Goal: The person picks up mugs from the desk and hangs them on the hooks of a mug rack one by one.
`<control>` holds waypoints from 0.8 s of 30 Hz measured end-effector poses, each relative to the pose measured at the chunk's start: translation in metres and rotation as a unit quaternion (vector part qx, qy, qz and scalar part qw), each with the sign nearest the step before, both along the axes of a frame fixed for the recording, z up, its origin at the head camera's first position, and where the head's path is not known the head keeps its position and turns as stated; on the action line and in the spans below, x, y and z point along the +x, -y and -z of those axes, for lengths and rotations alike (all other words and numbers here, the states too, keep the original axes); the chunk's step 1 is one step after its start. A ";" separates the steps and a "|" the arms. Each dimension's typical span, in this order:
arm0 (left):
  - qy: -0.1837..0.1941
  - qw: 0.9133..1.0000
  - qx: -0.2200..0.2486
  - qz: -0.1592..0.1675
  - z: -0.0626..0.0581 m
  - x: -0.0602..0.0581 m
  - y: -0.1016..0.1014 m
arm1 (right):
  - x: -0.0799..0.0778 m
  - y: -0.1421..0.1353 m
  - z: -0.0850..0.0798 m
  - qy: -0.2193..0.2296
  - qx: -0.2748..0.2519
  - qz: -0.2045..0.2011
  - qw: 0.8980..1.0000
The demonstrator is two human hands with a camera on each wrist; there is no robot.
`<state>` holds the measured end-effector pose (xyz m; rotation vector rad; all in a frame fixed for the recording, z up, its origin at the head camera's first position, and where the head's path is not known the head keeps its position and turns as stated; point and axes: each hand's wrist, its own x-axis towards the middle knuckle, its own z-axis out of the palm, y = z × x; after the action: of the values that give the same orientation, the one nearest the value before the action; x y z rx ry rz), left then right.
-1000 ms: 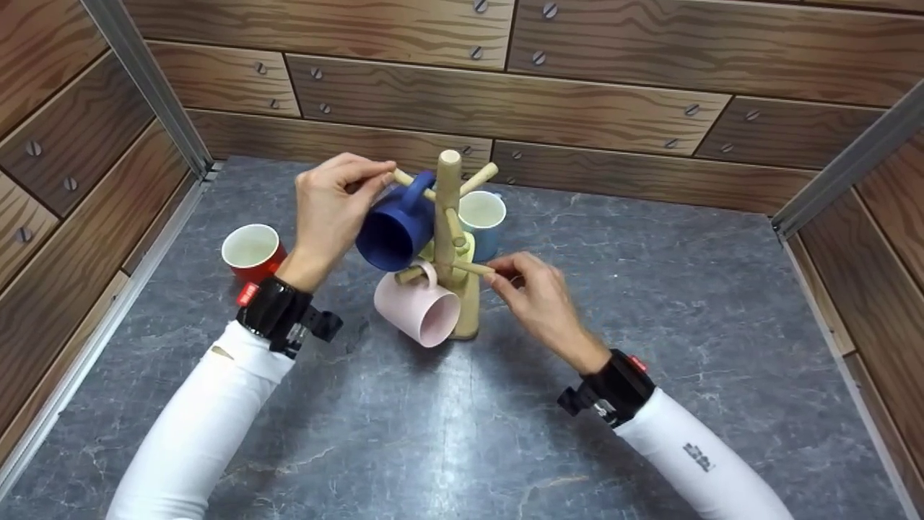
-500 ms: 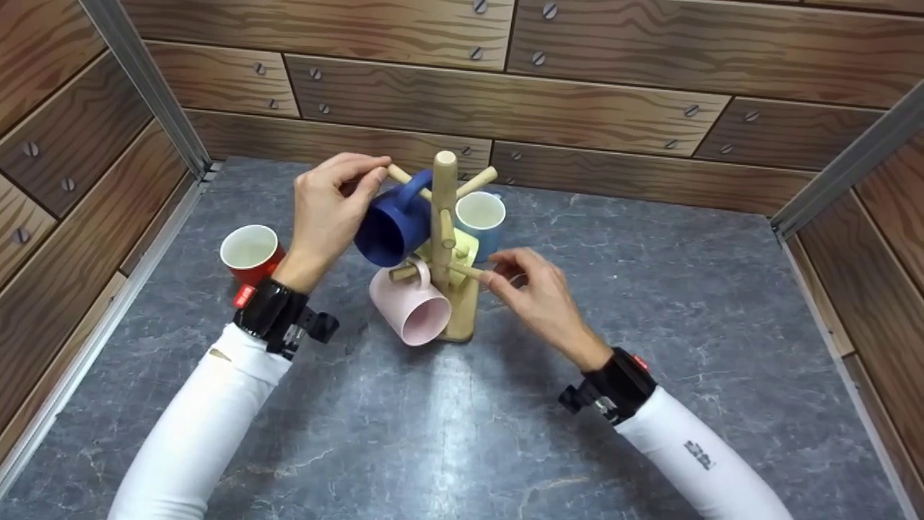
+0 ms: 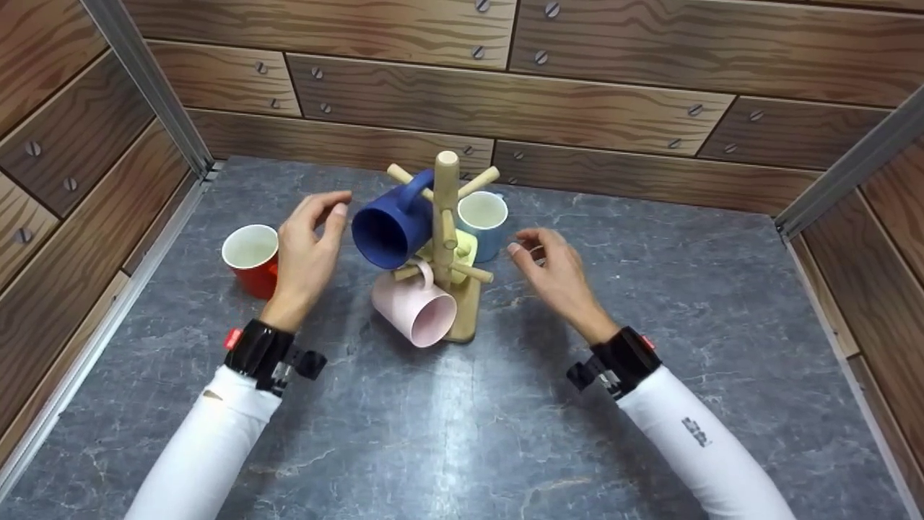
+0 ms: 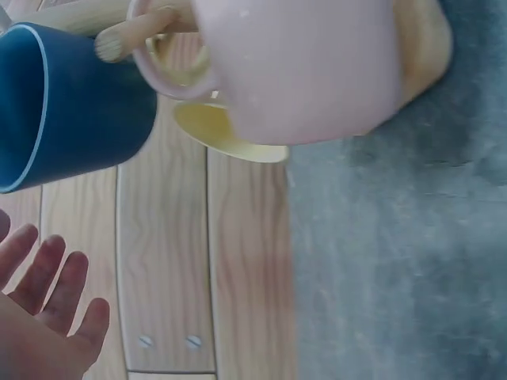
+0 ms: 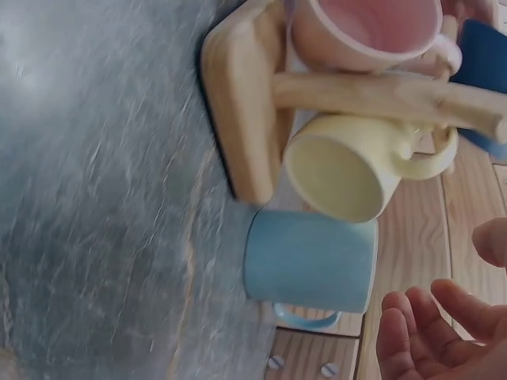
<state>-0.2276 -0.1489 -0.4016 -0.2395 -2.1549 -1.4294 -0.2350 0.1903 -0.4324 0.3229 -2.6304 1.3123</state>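
Observation:
A wooden mug tree [image 3: 447, 209] stands mid-table with several pegs. The dark blue mug [image 3: 392, 225] hangs by its handle from an upper left peg, the pink mug [image 3: 415, 309] from a lower left one. Behind the post hangs a yellow mug [image 5: 337, 170], mostly hidden in the head view. My left hand [image 3: 309, 253] is in the air left of the blue mug, fingers relaxed and holding nothing. To the right of the rack, my right hand [image 3: 556, 278] hovers with loosely bent fingers, apart from the lower right peg [image 3: 473, 272].
A red mug [image 3: 254, 261] stands upright on the table, close behind my left hand. The light blue mug [image 5: 310, 260] stands upright behind the rack. Wood-patterned walls [image 3: 404, 87] enclose the grey marbled table [image 3: 462, 448] at the back and sides.
Both hands have let go of the rack's pegs. The left hand has moved down and left, the right hand away to the right. The rack shifted slightly left, then a little back right.

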 end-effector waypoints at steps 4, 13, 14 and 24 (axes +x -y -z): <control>0.009 1.000 0.001 0.000 0.015 0.008 0.003 | -0.011 0.000 0.005 0.024 0.026 0.010 0.999; 0.028 0.999 -0.030 -0.012 0.045 0.024 0.002 | -0.043 0.012 0.005 0.087 0.101 0.019 0.991; 0.027 0.999 -0.035 -0.013 0.048 0.026 0.002 | -0.046 0.015 0.004 0.083 0.110 0.018 0.990; 0.011 0.993 -0.115 -0.019 0.073 0.037 0.000 | -0.073 0.040 -0.005 0.071 0.162 0.024 0.984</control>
<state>-0.1901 -0.1489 -0.4748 -0.2671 -2.3292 -1.1668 -0.3083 0.1503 -0.4274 0.2144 -2.9532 0.9191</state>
